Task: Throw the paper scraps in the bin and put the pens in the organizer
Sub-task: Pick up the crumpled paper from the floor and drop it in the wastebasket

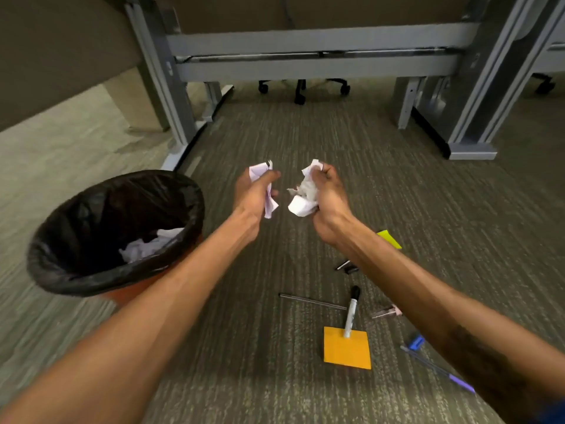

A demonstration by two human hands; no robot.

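Paper scraps are up in both hands, out over the carpet floor (275,133). The left hand (253,194) curls around a folded white scrap (269,208) that pokes out above and below the fist. The right hand (328,197) clutches a crumpled white wad (302,198), and a narrow gap keeps the two scraps apart.

The bin (91,283) stands down-left with its black liner folded over the rim, mouth wide open. More crumpled paper (149,246) lies inside against the near wall. The left forearm passes just beside the bin's right edge, and the left hand is beyond that rim, not over the opening.

The pens lie on the floor under and beside the right forearm. A white marker (351,310) with a black cap rests its tail on an orange sticky note (347,350), a thin dark pen (312,301) points at its barrel, and a blue pen (437,368) with a loose blue cap (416,342) sits near the right edge. A yellow note (389,238) peeks out beside the wrist. The small dark piece (345,266) below it may be a clip; it is too blurred to tell.

Ahead, bare carpet runs to the grey desk frame (180,102), with chair casters (301,93) behind it.
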